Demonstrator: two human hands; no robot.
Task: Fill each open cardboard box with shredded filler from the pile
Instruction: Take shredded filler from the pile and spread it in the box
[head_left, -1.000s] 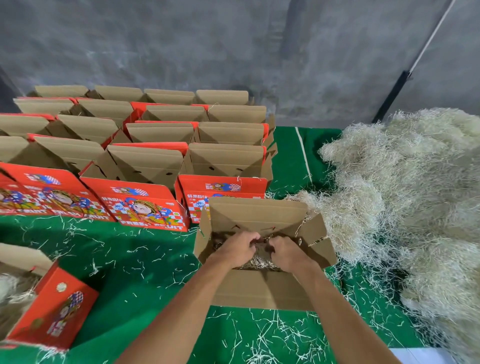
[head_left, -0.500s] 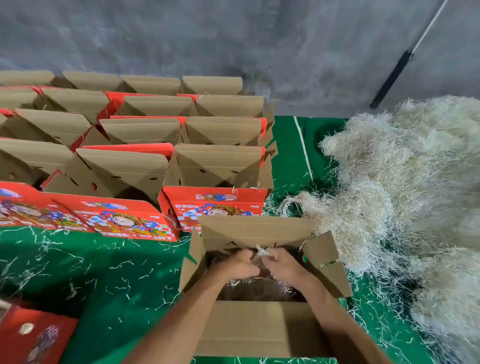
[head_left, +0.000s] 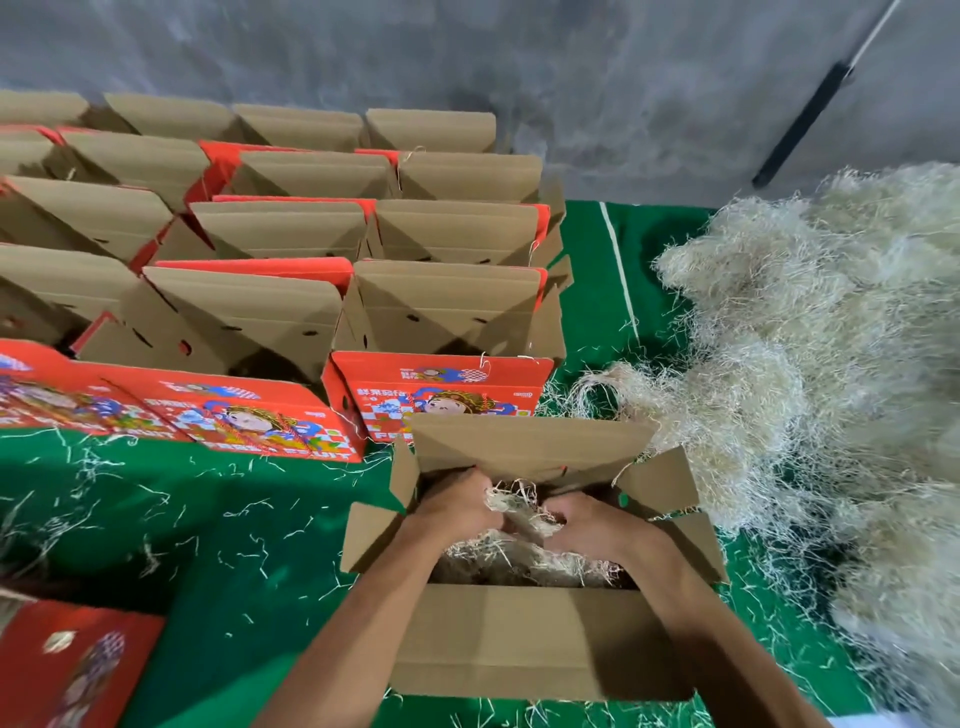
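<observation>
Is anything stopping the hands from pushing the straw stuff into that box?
No, nothing visible. The open box has its flaps folded out, and the left hand and right hand already hold the filler inside it.

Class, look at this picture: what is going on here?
A person is packing shredded filler into an open cardboard box on a green table. Both the left hand and right hand are inside it, gripping filler. The big pile lies to the right; rows of open boxes wait behind.
</observation>
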